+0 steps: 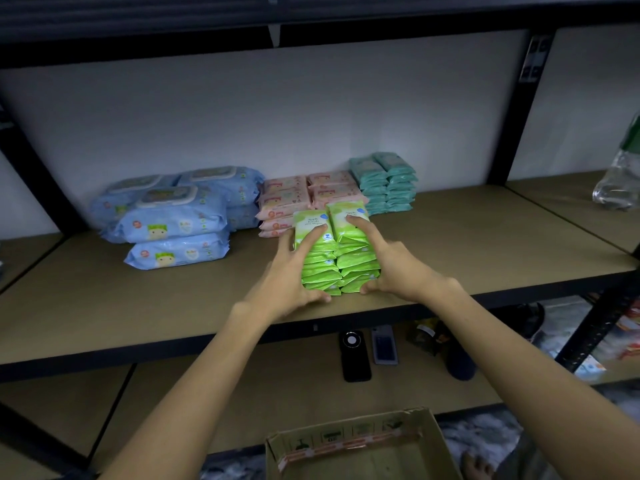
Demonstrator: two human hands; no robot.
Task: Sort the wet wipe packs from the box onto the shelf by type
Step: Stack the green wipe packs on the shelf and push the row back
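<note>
Two side-by-side stacks of green wet wipe packs (341,252) stand near the front of the brown shelf (138,306). My left hand (294,271) clasps the left stack, fingers laid over its top and thumb at its base. My right hand (384,265) clasps the right stack the same way. Behind them sit blue packs (173,220), pink packs (301,199) and teal packs (384,183), each grouped by type. The cardboard box (363,445) lies below, and what shows of its inside holds no packs.
On the lower shelf lie a black phone (355,355), a second phone (383,344) and a dark object (459,358). A clear plastic bag (620,181) rests on the shelf at far right. Black uprights (516,109) frame the shelf bay.
</note>
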